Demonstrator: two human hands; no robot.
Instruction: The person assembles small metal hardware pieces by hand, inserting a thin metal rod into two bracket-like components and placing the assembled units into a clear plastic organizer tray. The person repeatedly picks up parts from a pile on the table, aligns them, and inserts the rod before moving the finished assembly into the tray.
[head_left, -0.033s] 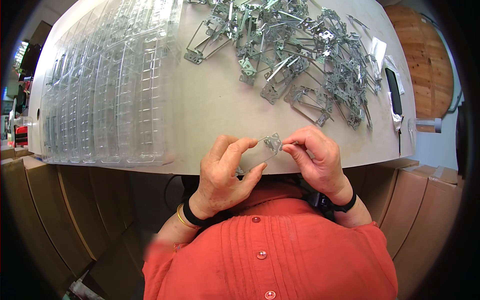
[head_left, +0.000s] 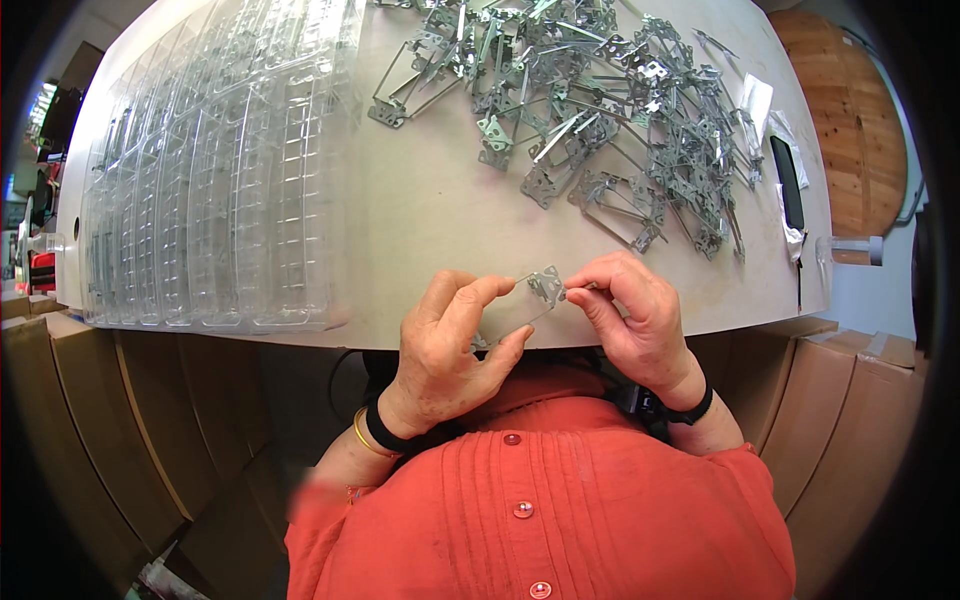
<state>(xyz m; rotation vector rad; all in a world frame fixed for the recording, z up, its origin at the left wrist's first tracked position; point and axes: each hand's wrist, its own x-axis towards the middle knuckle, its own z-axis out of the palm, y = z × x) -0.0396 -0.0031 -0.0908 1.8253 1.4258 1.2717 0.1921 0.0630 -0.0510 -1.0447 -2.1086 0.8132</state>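
Observation:
Between my hands, near the table's front edge, is a small metal linkage frame (head_left: 546, 287) with a punched plate at one end and thin rods running back. My left hand (head_left: 445, 345) grips it, index finger and thumb on the two rods; the end inside the palm is mostly hidden. The thumb and index finger of my right hand (head_left: 635, 315) are pinched at the plate's right corner. Whether a small separate piece sits in that pinch cannot be seen. Beyond my hands lies a tangled heap of similar metal linkages (head_left: 600, 110).
Clear plastic trays (head_left: 220, 200) with molded slots cover the table's left side. A dark phone-like slab (head_left: 787, 185) and crumpled white wrapping (head_left: 757, 100) lie at the right edge. Cardboard boxes (head_left: 835, 400) stand below on both sides. A round wooden surface (head_left: 845, 110) is beyond.

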